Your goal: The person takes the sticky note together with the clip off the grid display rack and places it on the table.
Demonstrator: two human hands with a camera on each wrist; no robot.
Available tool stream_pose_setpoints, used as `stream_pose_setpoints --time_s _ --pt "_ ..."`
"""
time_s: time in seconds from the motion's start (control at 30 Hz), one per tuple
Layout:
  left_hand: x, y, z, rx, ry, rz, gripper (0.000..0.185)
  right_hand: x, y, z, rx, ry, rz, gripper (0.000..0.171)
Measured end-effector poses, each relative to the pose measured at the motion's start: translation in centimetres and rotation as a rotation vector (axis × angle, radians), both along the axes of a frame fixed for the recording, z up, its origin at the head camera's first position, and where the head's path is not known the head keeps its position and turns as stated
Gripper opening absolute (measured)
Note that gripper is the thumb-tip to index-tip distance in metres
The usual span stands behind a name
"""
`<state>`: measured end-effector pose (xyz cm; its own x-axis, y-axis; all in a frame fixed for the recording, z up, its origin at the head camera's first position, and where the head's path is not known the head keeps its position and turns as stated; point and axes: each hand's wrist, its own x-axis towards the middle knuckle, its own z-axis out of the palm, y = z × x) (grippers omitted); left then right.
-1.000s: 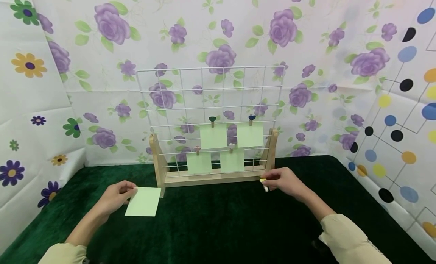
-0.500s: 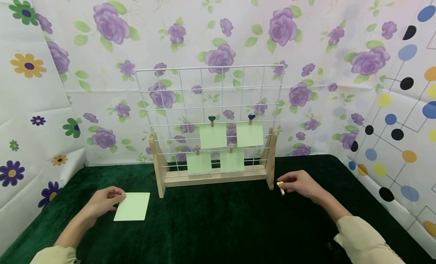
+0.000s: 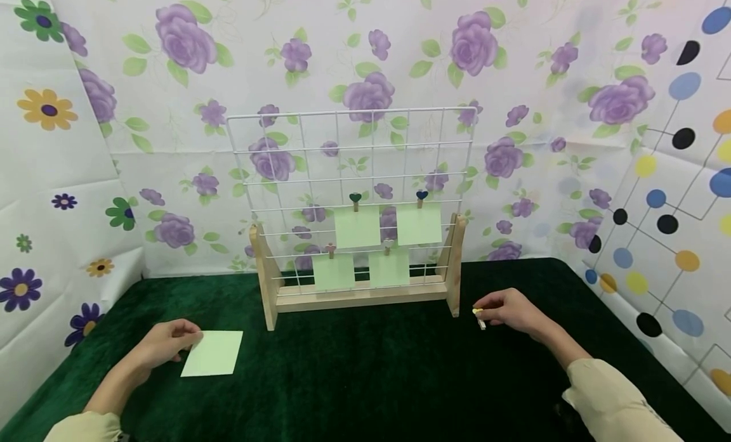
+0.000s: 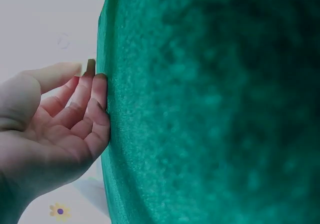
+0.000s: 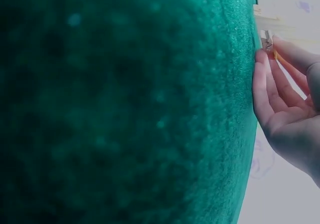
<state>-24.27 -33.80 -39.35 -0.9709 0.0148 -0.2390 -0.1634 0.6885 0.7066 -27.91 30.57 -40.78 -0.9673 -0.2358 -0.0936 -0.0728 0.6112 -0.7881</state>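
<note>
Pinching a small clip, the right hand hides most of it.

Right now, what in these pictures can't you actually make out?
- Clip in the right hand: too small in the head view, mostly hidden by fingers in the right wrist view.
- Green note: absent from the left wrist view; the cloth fills it, blurred.
- Left hand: its grip on the note is unclear.

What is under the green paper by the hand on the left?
The loose green paper lies flat on the dark green cloth of the table. The left hand touches its left edge. Only cloth shows around it; whatever is right beneath the sheet is covered.
</note>
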Motion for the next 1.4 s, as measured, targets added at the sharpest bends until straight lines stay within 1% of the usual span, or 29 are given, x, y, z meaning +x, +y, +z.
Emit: stream_pose_setpoints --time_s 0.2,0.4,0.8,1.07,1.17,1.27,1.4 --pt "0.0 -0.2 -0.2 -0.006 0.005 0.005 0.032 -0.3 -0.3 -0.1 0.043 0.007 -0.005 0.024" --pt "0.2 -0.3 -0.4 -0.018 0.023 -0.006 0.033 -0.3 -0.4 -0.2 0.065 0.000 -0.023 0.025" --pt "0.2 0.0 -0.3 -0.034 0.019 -0.012 0.038 -0.3 -0.2 -0.3 0.060 0.024 -0.021 0.025" --pt "0.1 0.1 -0.1 -0.020 -0.003 0.006 0.044 -0.2 -0.3 -0.1 0.043 0.019 -0.032 0.033" --pt "0.0 0.1 -0.1 -0.009 -0.013 0.011 0.045 -0.1 -0.2 0.1 0.033 0.043 -0.036 0.034" --pt "0.1 0.3 0.1 -0.002 -0.010 0.017 0.047 -0.2 -0.2 0.3 0.030 0.092 -0.048 0.034" --pt "0.3 0.8 0.4 -0.008 0.034 0.024 0.049 -0.3 -0.4 0.6 0.026 0.160 -0.078 0.034"
